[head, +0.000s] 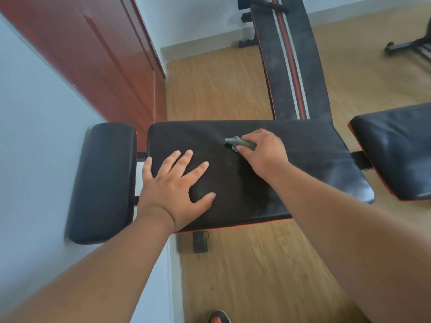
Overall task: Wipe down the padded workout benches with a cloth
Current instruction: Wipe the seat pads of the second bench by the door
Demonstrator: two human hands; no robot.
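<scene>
A black padded bench pad with red trim lies across the middle of the view. My left hand rests flat on its left part, fingers spread. My right hand grips a small bunched grey-green cloth and presses it on the pad near its far edge. A darker streak on the pad runs under my right wrist. A smaller black headrest pad sits to the left, by the wall. Another black pad lies to the right.
A long black sit-up bench with red and white stripes stretches away behind the pad. A red-brown door and a pale wall are on the left. The floor is wood laminate. A black equipment foot is at the far right. My shoe shows below.
</scene>
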